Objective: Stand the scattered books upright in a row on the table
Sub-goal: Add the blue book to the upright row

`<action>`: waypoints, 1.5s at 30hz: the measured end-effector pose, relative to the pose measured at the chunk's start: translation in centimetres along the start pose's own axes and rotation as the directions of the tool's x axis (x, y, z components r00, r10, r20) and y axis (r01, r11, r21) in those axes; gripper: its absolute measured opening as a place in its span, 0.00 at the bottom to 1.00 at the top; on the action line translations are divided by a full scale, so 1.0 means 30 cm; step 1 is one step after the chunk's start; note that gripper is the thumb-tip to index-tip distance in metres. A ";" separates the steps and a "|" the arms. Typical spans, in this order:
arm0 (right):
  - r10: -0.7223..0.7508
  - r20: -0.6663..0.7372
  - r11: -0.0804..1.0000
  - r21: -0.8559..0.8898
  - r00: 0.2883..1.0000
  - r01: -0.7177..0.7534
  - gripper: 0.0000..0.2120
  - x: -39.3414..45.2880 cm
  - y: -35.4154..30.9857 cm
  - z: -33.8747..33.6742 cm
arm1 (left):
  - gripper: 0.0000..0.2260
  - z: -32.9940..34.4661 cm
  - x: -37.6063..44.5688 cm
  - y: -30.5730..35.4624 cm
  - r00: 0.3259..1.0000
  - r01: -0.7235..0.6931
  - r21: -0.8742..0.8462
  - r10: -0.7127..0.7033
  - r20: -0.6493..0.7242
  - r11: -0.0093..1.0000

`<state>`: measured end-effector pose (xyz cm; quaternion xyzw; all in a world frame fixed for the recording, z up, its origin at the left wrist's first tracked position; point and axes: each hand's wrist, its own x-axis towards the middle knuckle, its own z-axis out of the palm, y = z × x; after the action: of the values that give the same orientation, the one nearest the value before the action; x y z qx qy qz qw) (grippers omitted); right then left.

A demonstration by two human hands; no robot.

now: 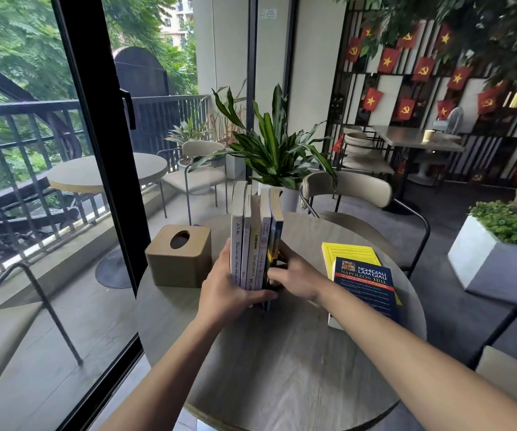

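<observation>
I see a round grey wood-grain bench (pixel 282 368) set against a black-framed glass door (pixel 95 150). Left of the work sits a tan wooden tissue box (pixel 178 256), near the left hand but apart from the books. Behind the row stands a potted plant (pixel 274 150) in a white pot, and a beige chair (pixel 347 189) faces me across the bench. Nothing lies between my hands and the row.

Five books stand upright in a row (pixel 255 237) near the middle of the bench, long axes vertical, spines toward me, page edges showing at the top. The rightmost, a blue-spined book (pixel 277 231), leans slightly against its neighbour. To the right, well apart from the row, two books lie flat: a dark blue book (pixel 364 284) marked Napoleon Hill, cover up, long axis running away from me, resting partly on a yellow book (pixel 349 253) beneath it.

The left hand (pixel 229 290) lies flat against the outer cover of the leftmost book, thumb curled across the lower spines. The right hand (pixel 294 275) presses on the right side of the row, fingers curled onto the lower part of the blue-spined book. Both grips close on the row from either side.
</observation>
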<state>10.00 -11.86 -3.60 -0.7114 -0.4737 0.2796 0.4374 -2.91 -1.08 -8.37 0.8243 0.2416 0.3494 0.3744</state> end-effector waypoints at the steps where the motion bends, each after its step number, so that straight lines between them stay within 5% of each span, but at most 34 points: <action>1: 0.013 -0.001 1.000 -0.001 1.000 -0.013 0.33 0.005 0.001 0.000 | 0.49 0.006 -0.002 0.002 1.000 -0.001 0.005 0.001 -0.026 1.000; 13: 0.030 -0.032 0.997 -0.075 0.999 -0.032 0.37 0.021 0.004 0.010 | 0.45 0.066 -0.020 0.029 0.969 0.031 0.073 -0.012 -0.249 0.997; 29: -0.008 -0.079 0.861 -0.508 0.997 -0.033 0.40 -0.047 -0.015 -0.053 | 0.41 0.067 -0.013 0.030 0.978 0.062 0.018 -0.058 -0.200 0.998; 34: -0.017 -0.275 0.649 -0.734 0.961 -0.198 0.44 -0.067 0.057 -0.107 | 0.41 0.069 -0.013 0.026 0.977 0.078 0.029 -0.071 -0.199 0.997; 45: 0.298 -0.556 0.433 -0.646 0.776 -0.629 0.51 -0.150 0.193 -0.249 | 0.41 0.072 -0.012 0.023 0.978 0.088 0.034 -0.080 -0.195 0.996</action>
<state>16.78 -19.65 -5.37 -0.9699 -0.2388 0.0094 0.0476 -1.40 -2.70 -8.98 0.7832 0.3187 0.4067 0.3459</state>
